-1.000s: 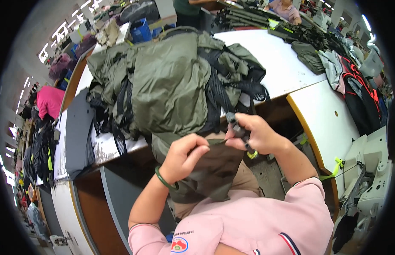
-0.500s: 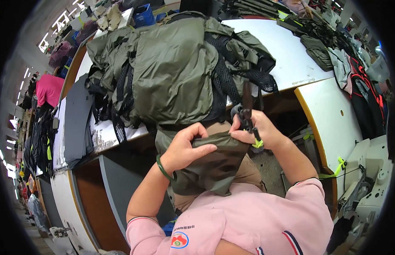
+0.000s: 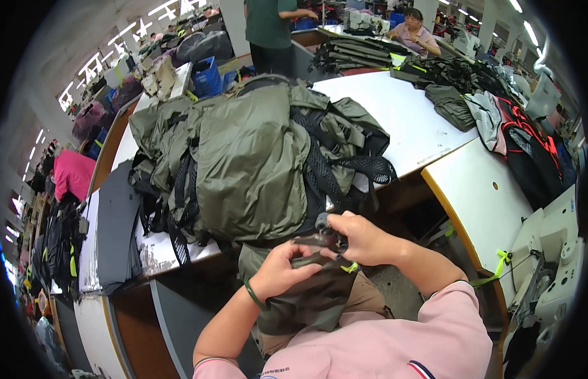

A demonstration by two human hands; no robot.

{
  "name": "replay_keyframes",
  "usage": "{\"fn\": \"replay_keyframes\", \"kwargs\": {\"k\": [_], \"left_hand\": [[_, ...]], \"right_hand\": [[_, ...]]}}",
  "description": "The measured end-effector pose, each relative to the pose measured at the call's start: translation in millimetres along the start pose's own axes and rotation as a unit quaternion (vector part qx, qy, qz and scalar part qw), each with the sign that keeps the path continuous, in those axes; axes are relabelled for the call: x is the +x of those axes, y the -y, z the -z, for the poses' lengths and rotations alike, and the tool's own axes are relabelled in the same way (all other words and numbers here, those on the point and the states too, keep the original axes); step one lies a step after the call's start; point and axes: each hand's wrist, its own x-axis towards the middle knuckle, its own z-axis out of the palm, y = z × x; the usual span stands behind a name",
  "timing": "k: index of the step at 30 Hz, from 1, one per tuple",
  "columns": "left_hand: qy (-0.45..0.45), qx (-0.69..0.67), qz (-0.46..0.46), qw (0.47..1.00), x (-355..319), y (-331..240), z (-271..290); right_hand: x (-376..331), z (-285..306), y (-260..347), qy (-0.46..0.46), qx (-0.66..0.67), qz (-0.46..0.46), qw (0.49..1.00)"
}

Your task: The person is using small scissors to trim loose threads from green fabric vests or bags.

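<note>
Left hand (image 3: 282,270) has its fingers clamped on the upper edge of an olive fabric piece (image 3: 306,297) that hangs over the lap below the fingers. Just right of them, the right hand (image 3: 363,239) pinches a black strap buckle (image 3: 328,232) against that edge, fingers together. Beyond the fingers, olive backpacks (image 3: 249,158) lie heaped on the white bench (image 3: 420,120).
</note>
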Motion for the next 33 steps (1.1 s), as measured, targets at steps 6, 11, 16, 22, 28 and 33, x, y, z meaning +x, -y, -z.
{"fn": "replay_keyframes", "kwargs": {"k": [6, 11, 16, 22, 28, 33], "left_hand": [[0.052, -0.230, 0.073, 0.969, 5, -4, 11], [0.063, -0.333, 0.125, 0.933, 4, 0, 18], [0.086, -0.345, 0.127, 0.926, 2, 4, 18], [0.109, -0.335, 0.134, 0.926, 5, 5, 15], [0.134, -0.327, 0.139, 0.925, 5, 2, 12], [0.140, -0.328, 0.150, 0.922, 5, 6, 11]], "right_hand": [[0, 14, 1, -0.049, -0.006, 0.018, 0.999], [-16, 42, -17, -0.055, -0.223, 0.085, 0.970], [-20, 74, -15, -0.008, -0.419, 0.152, 0.895], [-20, 88, -16, 0.008, -0.445, 0.155, 0.882], [-14, 86, -16, 0.022, -0.434, 0.177, 0.883], [-8, 86, -13, 0.033, -0.442, 0.197, 0.874]]}}
